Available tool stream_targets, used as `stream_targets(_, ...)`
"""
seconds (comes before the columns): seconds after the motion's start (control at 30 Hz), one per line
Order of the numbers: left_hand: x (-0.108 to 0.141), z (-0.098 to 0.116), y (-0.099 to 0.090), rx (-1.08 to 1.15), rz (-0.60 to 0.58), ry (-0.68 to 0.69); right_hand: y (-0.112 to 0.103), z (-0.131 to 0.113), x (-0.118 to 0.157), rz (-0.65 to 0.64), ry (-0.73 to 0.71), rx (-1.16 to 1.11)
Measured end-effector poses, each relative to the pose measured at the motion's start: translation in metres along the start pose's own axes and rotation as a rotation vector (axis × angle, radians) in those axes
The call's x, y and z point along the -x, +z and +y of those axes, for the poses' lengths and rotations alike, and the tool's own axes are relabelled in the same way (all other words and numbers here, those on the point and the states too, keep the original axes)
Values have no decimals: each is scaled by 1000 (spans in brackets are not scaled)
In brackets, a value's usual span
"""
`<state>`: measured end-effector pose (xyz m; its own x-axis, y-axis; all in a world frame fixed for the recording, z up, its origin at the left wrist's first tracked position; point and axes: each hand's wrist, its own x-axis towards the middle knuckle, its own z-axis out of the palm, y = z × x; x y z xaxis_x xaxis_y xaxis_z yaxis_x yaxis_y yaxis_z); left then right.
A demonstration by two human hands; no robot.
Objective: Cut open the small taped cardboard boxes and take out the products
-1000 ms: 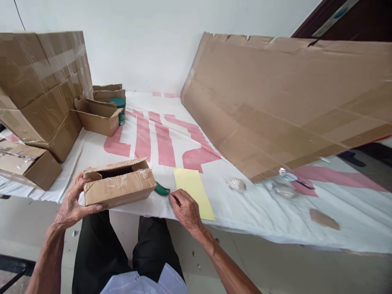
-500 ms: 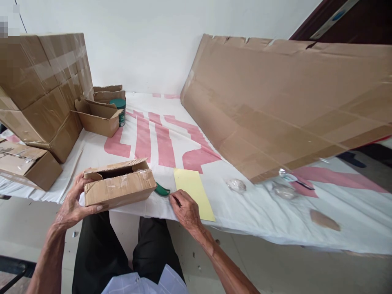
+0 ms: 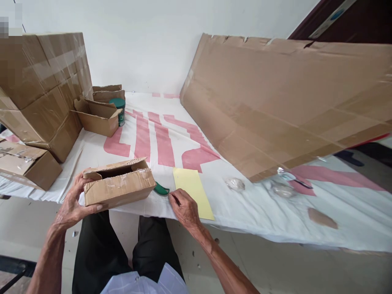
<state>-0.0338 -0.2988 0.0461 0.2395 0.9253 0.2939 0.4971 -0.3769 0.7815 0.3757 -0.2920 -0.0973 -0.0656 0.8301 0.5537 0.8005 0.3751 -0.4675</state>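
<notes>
My left hand (image 3: 72, 204) grips the left end of a small cardboard box (image 3: 121, 190) at the table's front edge, thumb along the lower front and fingers behind. Its top flap stands partly raised over a dark opening. Just right of the box lies a curved, flat green thing (image 3: 161, 189), its left end hidden behind the box; its kind I cannot make out. My right hand (image 3: 184, 207) rests at its right end, fingers curled and closed, their tips hidden. Beside that hand, a yellow sheet of paper (image 3: 192, 192) lies on the cloth.
Stacked, taped cartons (image 3: 45, 90) stand at left, with an open cardboard box (image 3: 98, 116) and a green-lidded tub (image 3: 118, 110) nearby. A large cardboard sheet (image 3: 284, 102) leans at right. Clear plastic-wrapped bundles (image 3: 235, 184) lie on the white and pink cloth (image 3: 165, 143).
The view has shifted very slightly. Both hands, the box and the green thing keep practically the same places.
</notes>
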Motion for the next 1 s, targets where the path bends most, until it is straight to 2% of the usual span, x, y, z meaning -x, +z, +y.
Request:
stream_targets(0.7, 2, 1, 1, -15, -3, 14, 2, 2, 1, 26, -13, -11)
stream_targets(1.0, 6, -7, 2, -30, 11, 8, 4, 4, 1, 41, -23, -14)
